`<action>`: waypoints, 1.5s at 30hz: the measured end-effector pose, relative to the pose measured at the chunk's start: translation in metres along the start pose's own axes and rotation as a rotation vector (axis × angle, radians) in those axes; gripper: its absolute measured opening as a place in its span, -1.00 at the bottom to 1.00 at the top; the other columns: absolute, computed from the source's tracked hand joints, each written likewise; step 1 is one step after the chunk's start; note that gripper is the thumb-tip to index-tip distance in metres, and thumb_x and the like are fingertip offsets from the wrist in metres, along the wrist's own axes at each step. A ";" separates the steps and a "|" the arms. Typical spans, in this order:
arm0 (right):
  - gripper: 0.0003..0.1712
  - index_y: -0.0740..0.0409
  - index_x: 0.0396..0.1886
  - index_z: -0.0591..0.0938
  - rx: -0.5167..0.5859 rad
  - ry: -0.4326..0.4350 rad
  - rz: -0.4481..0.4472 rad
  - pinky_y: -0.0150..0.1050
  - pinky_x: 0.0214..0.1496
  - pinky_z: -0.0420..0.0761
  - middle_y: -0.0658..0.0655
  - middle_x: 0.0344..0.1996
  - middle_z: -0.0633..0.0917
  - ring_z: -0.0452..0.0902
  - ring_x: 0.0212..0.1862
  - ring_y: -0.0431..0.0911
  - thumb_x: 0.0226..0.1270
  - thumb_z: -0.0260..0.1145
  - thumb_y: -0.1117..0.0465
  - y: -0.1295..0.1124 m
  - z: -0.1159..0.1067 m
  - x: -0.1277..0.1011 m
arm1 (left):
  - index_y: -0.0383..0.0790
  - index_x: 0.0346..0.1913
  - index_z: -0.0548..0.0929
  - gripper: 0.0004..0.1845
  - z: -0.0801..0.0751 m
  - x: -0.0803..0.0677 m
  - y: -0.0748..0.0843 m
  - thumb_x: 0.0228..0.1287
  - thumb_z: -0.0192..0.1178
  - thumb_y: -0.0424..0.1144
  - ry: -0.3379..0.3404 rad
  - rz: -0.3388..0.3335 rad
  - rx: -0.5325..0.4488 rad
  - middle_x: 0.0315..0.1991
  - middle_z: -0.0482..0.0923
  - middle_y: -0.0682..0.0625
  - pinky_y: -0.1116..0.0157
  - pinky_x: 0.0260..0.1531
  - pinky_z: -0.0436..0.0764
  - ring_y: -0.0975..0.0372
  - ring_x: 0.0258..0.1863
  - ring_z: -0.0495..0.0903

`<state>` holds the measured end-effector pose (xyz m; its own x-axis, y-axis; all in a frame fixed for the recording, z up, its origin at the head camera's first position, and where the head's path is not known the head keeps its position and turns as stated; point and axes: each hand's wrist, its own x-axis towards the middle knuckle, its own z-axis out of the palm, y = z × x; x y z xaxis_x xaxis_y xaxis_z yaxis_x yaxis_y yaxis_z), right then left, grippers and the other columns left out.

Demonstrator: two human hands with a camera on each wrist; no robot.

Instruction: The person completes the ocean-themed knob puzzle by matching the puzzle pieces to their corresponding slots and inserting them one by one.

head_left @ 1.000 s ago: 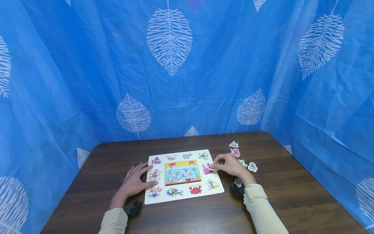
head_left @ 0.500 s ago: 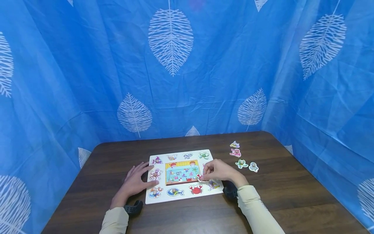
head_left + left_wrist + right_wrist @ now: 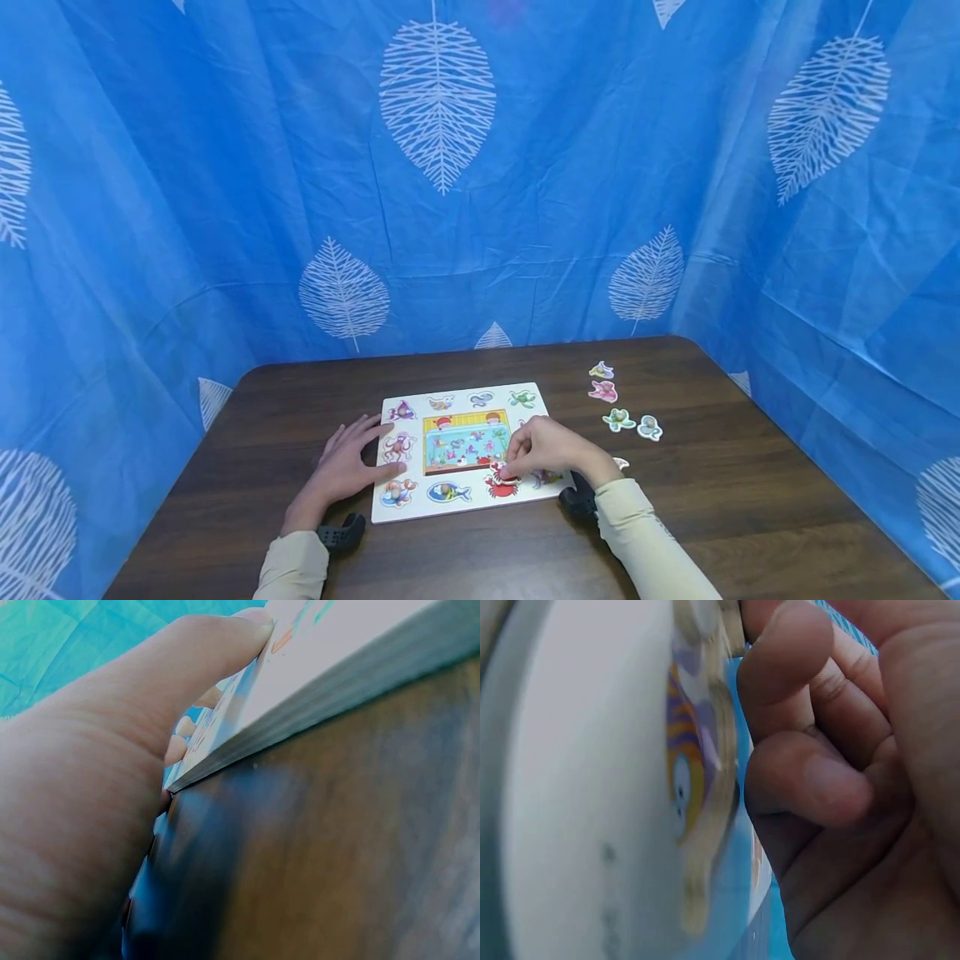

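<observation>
A white puzzle board (image 3: pixel 525 392) with sea-animal pieces round a central picture lies on the dark wooden table (image 3: pixel 750 500). My left hand (image 3: pixel 348 467) rests flat on the board's left edge, fingers straight; in the left wrist view its thumb lies on the board's top (image 3: pixel 337 667). My right hand (image 3: pixel 543 454) is over the board's near right part, its curled fingertips pinching at the red crab piece (image 3: pixel 501 485). In the right wrist view the curled fingers (image 3: pixel 795 667) sit beside a striped purple and orange fish piece (image 3: pixel 686 780) set in the board (image 3: pixel 570 787).
Several loose pieces lie on the table right of the board: a small one (image 3: pixel 600 369), a pink one (image 3: pixel 603 391), a green one (image 3: pixel 618 419), a grey one (image 3: pixel 649 428) and one by my right wrist (image 3: pixel 621 462). Blue leaf-print curtains (image 3: pixel 480 167) enclose the table.
My right hand has moved from the pink piece on the board's right side toward me and left, down to the red crab. The left hand has stayed put.
</observation>
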<state>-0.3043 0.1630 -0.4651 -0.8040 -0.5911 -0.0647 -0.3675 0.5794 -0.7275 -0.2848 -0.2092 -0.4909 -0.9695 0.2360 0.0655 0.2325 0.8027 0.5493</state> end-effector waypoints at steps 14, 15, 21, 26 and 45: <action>-0.78 -0.14 -0.59 0.75 -0.052 -0.065 -0.030 -0.40 -0.21 0.46 -0.17 -0.75 0.60 0.36 -0.69 -0.33 0.17 0.61 0.02 -0.013 0.009 0.001 | -0.14 0.48 0.46 -0.05 -0.001 0.001 -0.003 0.11 0.44 0.31 0.002 -0.006 0.014 0.57 0.23 -0.26 -0.32 0.54 -0.11 -0.23 0.60 0.05; -0.77 -0.15 -0.59 0.75 -0.065 -0.064 -0.030 -0.40 -0.07 0.44 -0.18 -0.75 0.60 0.36 -0.69 -0.33 0.17 0.61 0.01 -0.014 0.009 0.001 | -0.14 0.48 0.46 -0.05 -0.001 0.001 -0.003 0.11 0.44 0.31 0.002 -0.006 0.015 0.57 0.23 -0.26 -0.32 0.54 -0.11 -0.23 0.60 0.05; -0.79 -0.13 -0.57 0.73 -0.110 -0.097 -0.037 -0.45 -0.47 0.40 -0.20 -0.72 0.63 0.38 -0.64 -0.36 0.18 0.60 0.07 -0.020 0.007 0.002 | -0.13 0.49 0.45 -0.04 -0.001 0.003 -0.004 0.11 0.44 0.32 -0.001 -0.014 0.019 0.57 0.23 -0.25 -0.32 0.54 -0.11 -0.23 0.60 0.05; -0.80 -0.11 -0.54 0.72 -0.104 -0.121 -0.036 -0.46 -0.58 0.35 -0.17 -0.68 0.66 0.42 -0.62 -0.35 0.18 0.60 0.14 -0.022 0.007 0.001 | -0.13 0.49 0.46 -0.04 -0.001 0.002 -0.003 0.10 0.44 0.32 -0.004 -0.020 0.018 0.57 0.23 -0.25 -0.32 0.54 -0.11 -0.23 0.60 0.04; -0.77 -0.13 -0.59 0.72 -0.117 -0.097 -0.008 -0.43 -0.60 0.27 -0.18 -0.73 0.61 0.35 -0.65 -0.33 0.14 0.62 0.05 -0.020 0.008 0.002 | -0.14 0.48 0.46 -0.04 -0.001 0.002 -0.003 0.10 0.44 0.32 0.002 -0.011 0.014 0.56 0.24 -0.27 -0.33 0.53 -0.11 -0.24 0.60 0.05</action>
<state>-0.2949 0.1452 -0.4559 -0.7539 -0.6443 -0.1286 -0.4307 0.6324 -0.6439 -0.2872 -0.2118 -0.4915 -0.9722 0.2260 0.0610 0.2227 0.8127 0.5384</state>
